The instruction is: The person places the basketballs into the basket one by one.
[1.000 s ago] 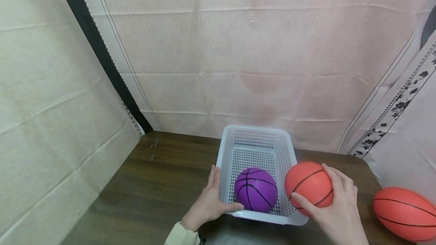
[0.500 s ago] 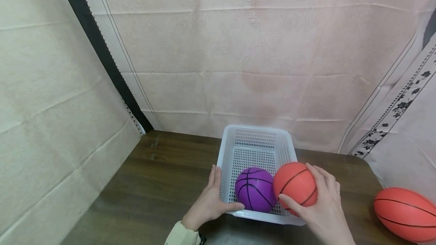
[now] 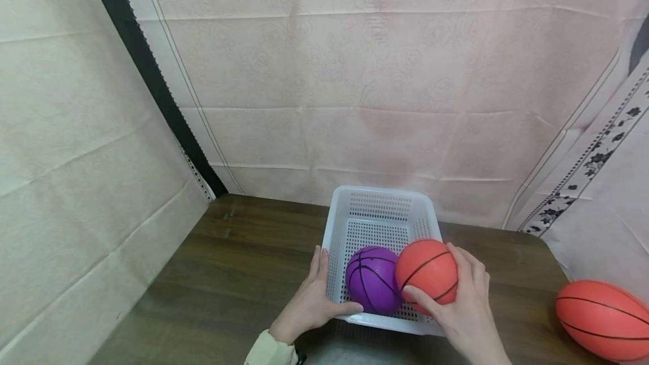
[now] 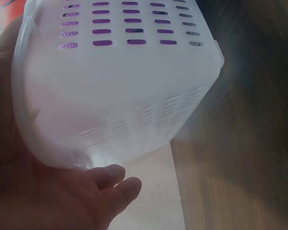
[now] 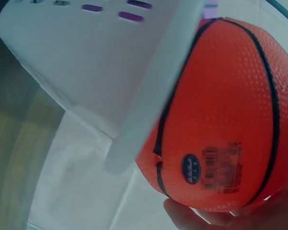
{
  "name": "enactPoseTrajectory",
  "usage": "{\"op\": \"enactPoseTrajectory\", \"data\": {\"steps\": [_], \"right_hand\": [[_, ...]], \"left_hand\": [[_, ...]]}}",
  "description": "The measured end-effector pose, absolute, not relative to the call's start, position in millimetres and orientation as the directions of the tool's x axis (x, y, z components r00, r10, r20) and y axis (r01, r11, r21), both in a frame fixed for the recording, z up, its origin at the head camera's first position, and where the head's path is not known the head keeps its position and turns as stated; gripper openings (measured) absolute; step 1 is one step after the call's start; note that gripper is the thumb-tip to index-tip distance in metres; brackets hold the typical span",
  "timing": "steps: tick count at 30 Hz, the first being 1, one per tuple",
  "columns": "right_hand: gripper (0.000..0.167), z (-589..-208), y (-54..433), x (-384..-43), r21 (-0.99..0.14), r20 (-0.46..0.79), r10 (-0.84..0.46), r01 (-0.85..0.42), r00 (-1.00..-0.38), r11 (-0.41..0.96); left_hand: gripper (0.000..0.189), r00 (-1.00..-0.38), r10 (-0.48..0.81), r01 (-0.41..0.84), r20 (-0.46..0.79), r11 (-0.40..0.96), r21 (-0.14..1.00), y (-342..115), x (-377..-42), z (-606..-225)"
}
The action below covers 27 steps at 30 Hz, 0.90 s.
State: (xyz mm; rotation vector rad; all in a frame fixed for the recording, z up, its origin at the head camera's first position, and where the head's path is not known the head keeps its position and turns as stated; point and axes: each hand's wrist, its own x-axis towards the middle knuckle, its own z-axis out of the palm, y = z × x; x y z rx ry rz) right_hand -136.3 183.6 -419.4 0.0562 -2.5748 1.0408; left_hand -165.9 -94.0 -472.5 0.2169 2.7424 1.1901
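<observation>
A white perforated plastic basket (image 3: 382, 191) stands on the table, and a purple mini basketball (image 3: 372, 280) lies inside near its front. My left hand (image 3: 311, 300) holds the basket's front left corner, thumb over the front rim and fingers along the left side. In the left wrist view the fingers (image 4: 122, 191) touch the outer wall. My right hand (image 3: 466, 303) grips a red mini basketball (image 3: 426, 272) at the basket's front right, up against the purple one. The right wrist view shows that red ball (image 5: 216, 110) above the basket's rim (image 5: 153, 86), its underside partly hidden.
Another red ball (image 3: 603, 320) rests at the right side of the dark wooden table (image 3: 238, 275). Pale cloth (image 3: 375, 72) hangs behind the basket and at both sides, close to the table's edges.
My right hand has moved left with the red ball, from over the basket's right rim to inside it. The purple ball has shifted slightly left. My left hand has stayed put.
</observation>
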Motion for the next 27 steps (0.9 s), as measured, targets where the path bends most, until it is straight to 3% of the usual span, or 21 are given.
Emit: {"op": "enactPoseTrajectory", "data": {"steps": [8, 16, 23, 27], "right_hand": [[0.107, -424.0, 183.5, -138.0, -0.665, 0.339, 0.109, -0.156, -0.935, 0.731], [0.081, -422.7, 184.4, -137.8, -0.628, 0.234, -0.024, -0.170, -0.972, 0.759], [0.094, -425.1, 189.9, -136.9, -0.562, 0.299, -0.002, -0.178, -0.954, 0.808], [0.090, -424.3, 191.4, -136.0, -0.580, 0.235, 0.000, -0.141, -0.972, 0.803]], "left_hand": [[0.133, -0.978, 0.198, 0.083, -0.069, 0.668, 0.740, -95.0, -166.1, -474.2], [0.132, -0.977, 0.205, 0.094, -0.061, 0.669, 0.737, -95.3, -165.3, -473.3], [0.134, -0.977, 0.202, 0.091, -0.067, 0.681, 0.727, -94.9, -166.5, -472.1], [0.135, -0.976, 0.205, 0.090, -0.072, 0.681, 0.727, -94.1, -166.4, -472.1]]}}
